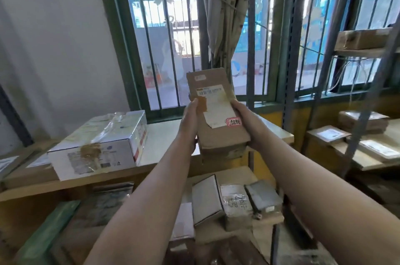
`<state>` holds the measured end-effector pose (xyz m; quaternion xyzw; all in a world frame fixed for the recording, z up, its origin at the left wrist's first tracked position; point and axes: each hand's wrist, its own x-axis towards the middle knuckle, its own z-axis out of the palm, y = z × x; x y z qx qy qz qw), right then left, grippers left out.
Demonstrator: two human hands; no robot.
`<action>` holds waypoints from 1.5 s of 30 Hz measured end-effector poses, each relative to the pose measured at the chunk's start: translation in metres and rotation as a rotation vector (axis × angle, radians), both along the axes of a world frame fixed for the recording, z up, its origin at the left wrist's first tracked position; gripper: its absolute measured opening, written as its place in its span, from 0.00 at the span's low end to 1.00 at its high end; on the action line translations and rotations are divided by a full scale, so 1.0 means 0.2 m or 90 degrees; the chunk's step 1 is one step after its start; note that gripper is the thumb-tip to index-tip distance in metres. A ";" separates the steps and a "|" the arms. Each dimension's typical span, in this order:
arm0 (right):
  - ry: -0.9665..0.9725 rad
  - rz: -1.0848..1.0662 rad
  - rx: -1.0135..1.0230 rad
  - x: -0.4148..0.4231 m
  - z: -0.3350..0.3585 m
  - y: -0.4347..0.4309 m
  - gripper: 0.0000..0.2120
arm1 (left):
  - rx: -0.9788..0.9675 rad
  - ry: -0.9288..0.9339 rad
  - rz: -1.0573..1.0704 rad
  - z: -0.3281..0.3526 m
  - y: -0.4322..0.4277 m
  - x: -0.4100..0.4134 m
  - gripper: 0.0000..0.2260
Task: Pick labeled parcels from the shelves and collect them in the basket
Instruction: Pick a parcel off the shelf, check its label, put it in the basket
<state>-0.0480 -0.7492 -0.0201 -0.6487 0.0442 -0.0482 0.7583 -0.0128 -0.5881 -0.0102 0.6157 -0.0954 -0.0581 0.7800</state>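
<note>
Brown parcel (214, 109) held up in the air over the top shelf (164, 132), in front of a barred window (164, 26). Left hand (188, 123) grips its left edge, thumb on the face; right hand (249, 124) grips its right edge. The label (216, 104) carries a red stamp (233, 122); its print looks too blurred to read. A white box (99, 145) lies on the shelf to the left.

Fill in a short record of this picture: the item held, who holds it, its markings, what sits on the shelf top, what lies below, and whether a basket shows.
Item held: brown parcel, lifted in the air
Held by: left grip on its left edge, right grip on its right edge
Markings: white label with barcode, red stamp
Shelf top: white taped box
Lower shelf: several small parcels
Basket: not in view
</note>
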 end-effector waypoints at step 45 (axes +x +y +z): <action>0.488 0.076 -0.206 -0.92 -2.17 -2.32 0.09 | 0.402 0.340 -0.099 -2.33 -1.99 -0.60 0.14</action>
